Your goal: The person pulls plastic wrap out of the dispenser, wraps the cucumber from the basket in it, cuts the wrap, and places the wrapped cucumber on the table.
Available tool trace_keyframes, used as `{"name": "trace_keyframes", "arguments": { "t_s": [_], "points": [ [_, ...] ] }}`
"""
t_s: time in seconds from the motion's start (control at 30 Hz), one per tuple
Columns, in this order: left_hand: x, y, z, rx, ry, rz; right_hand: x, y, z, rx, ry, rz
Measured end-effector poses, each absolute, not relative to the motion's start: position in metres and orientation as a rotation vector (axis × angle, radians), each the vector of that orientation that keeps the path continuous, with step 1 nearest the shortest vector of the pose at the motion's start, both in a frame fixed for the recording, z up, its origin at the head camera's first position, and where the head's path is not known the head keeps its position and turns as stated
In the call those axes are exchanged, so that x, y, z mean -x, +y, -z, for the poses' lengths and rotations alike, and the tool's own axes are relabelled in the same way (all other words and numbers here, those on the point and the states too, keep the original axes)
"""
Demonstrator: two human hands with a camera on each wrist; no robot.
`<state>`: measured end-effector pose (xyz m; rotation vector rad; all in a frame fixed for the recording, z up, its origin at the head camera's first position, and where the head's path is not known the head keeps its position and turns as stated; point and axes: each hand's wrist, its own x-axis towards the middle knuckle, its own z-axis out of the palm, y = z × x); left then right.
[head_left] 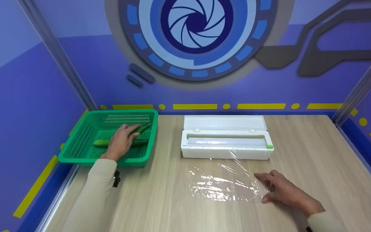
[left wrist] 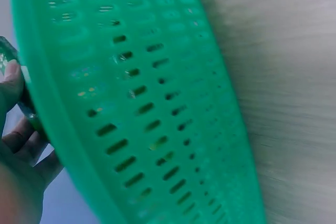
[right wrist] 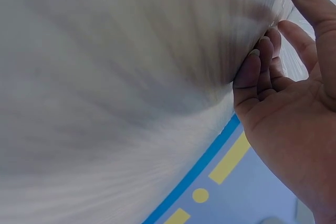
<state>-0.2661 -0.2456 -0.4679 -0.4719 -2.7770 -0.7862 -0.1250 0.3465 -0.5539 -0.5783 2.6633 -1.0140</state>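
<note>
Grabbing a long green cucumber [head_left: 108,142] inside the green slotted plastic basket [head_left: 76,141] with our left hand [head_left: 120,141]; right of the basket, our right hand [head_left: 280,190] rests loosely open, fingertips on the clear cling-film sheet [head_left: 221,185].

Two cucumbers [head_left: 108,142] are lying under the left hand [head_left: 121,141] in one green basket [head_left: 76,154], while one cling-film sheet [head_left: 221,187] and one white dispenser box [head_left: 225,141] are sitting beside the right hand [head_left: 282,190].
</note>
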Motion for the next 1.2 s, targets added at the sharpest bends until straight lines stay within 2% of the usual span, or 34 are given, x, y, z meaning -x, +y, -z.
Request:
{"name": "trace_keyframes", "arguments": {
  "t_s": [0.67, 1.2],
  "points": [
    [0.254, -0.196, 0.429, 0.607, -2.707, 0.762, 0.125, 0.348, 0.554, 0.618, 2.674, 1.045],
    [0.234, -0.159, 0.428, 0.822, -2.569, 0.586, 0.127, 0.35, 0.559, 0.638, 2.649, 1.116]
  ]
}}
